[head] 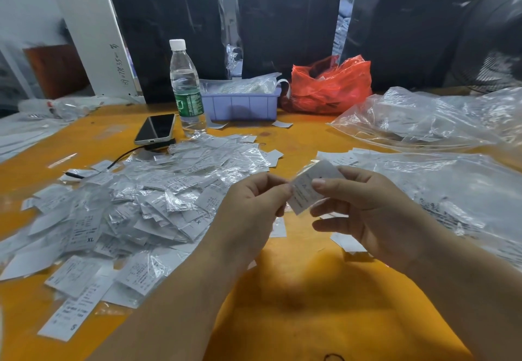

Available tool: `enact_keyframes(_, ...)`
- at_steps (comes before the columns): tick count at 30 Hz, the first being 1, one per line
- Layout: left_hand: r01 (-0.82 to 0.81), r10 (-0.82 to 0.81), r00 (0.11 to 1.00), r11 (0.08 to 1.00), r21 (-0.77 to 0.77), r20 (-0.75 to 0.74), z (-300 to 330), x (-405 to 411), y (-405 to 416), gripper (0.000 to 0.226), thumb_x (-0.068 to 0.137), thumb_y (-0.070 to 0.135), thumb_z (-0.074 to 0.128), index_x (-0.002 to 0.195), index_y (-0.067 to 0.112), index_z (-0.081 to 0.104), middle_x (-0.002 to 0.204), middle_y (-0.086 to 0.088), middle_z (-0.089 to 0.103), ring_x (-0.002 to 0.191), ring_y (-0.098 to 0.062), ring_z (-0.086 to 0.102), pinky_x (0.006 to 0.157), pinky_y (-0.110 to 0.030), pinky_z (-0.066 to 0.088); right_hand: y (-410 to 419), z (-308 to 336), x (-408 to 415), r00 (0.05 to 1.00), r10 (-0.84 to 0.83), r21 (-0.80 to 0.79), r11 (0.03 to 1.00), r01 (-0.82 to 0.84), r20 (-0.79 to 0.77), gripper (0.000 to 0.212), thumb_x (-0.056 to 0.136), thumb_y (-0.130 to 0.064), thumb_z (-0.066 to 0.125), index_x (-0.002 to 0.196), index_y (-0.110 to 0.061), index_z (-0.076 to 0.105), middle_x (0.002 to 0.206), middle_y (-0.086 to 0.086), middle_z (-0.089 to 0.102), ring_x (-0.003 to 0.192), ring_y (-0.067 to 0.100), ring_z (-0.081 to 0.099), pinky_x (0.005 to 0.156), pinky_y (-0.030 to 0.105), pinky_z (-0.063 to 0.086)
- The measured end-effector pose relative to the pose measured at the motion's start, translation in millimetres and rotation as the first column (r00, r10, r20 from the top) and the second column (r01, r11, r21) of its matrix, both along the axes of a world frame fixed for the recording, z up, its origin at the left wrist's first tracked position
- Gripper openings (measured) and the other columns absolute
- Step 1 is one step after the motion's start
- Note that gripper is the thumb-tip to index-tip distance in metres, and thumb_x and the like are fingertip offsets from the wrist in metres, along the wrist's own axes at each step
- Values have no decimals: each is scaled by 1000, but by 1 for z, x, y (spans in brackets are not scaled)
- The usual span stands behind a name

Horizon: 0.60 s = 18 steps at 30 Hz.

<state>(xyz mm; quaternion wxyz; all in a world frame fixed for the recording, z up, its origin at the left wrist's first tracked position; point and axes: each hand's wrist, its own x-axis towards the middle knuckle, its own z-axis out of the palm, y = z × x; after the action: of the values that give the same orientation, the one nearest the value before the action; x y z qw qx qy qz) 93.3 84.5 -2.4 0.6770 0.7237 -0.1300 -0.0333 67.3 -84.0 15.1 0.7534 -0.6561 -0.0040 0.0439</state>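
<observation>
Both hands are pinching one small white label (306,191): the left hand (254,205) has its left edge between thumb and fingers, and the right hand (367,213) has its thumb pressed on the face with the fingers curled behind. The label sits tilted in the air, just above the orange table (296,304) and pretty much dead center. A few loose labels lie flat on the table right under the hands. On the left there's a big messy pile of labels (135,205), lots of them in little clear sleeves, some with size letters like XL and S printed on them. On the right it's crinkly clear plastic bags (423,117) with more printed stuff inside. Further back a phone (155,129) lies face up with a black cable (121,158) running toward the pile, and just beside it stands a water bottle (186,86) with a green wrapper. Then there's a purple bin (240,104) with bagged labels in it, and a red plastic bag (330,86) next to that. Along the back edge stand tall black bundles (282,21) wrapped in clear film, with a white panel (93,30) leaning at the left and what looks like a fan (494,49) at the far right, though it's too blurry to be sure.
</observation>
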Motion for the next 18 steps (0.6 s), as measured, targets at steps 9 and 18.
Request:
enact_keyframes(9,-59,53,998,941,333,27,-4,3,4,24,88,28,66,79,6,63,59,6,55,52,-9,46,52,-22,38,3,-8,1,980,-115,-448,876,178,164,11,82,-7,74,89,-13,68,75,5,71,64,18,64,66,38,58)
enact_keyframes(18,-433,247,902,534,727,355,-4,10,18,32,82,37,65,112,35,52,89,13,48,79,-11,52,62,-29,47,-25,1,2,910,-4,-876,266,401,415,21,87,-10,60,101,-23,69,87,-11,65,79,6,59,74,30,54)
